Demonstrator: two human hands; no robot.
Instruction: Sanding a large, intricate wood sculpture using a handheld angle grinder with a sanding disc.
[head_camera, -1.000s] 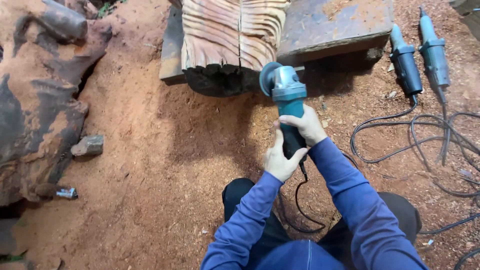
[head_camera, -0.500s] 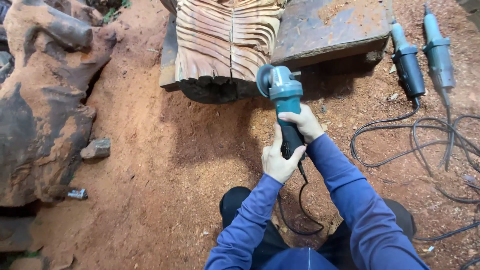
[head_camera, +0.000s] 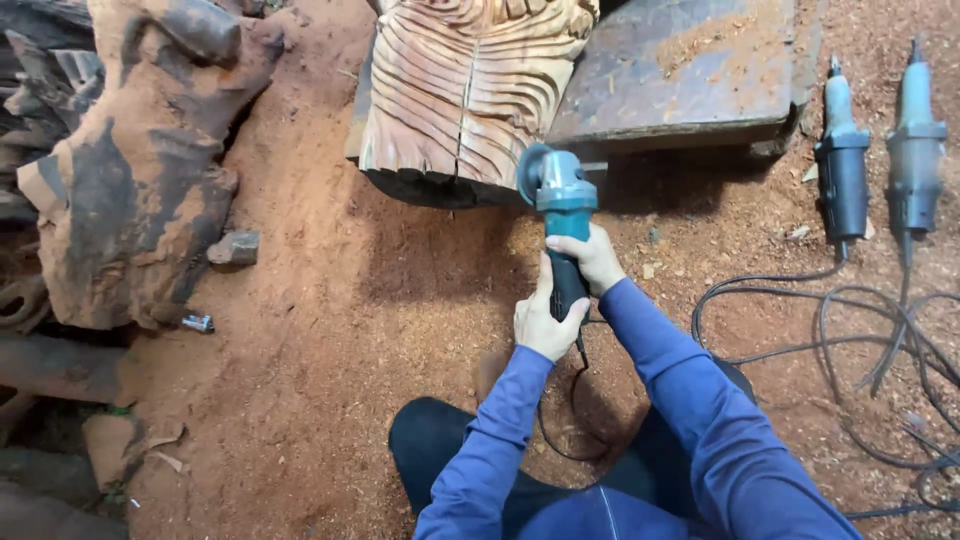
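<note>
Both my hands hold a teal angle grinder (head_camera: 560, 200) by its dark handle. My left hand (head_camera: 545, 322) grips the rear of the handle, and my right hand (head_camera: 592, 258) wraps it just ahead, behind the teal body. The grinder's disc guard sits against the lower right edge of a carved wooden block (head_camera: 465, 90) with wavy grooves. The block stands on red sawdust ground. The grinder's black cord drops from the handle toward my lap.
A flat dark slab (head_camera: 690, 70) lies right of the carving. Two corded die grinders (head_camera: 845, 170) (head_camera: 915, 150) lie at the far right, their black cables (head_camera: 850, 340) looping over the ground. A large rough root stump (head_camera: 140, 170) fills the left side.
The view has shifted slightly, so the carving and grinder sit lower in frame. My hands keep the same grip, and the disc stays at the carving's lower right edge.
</note>
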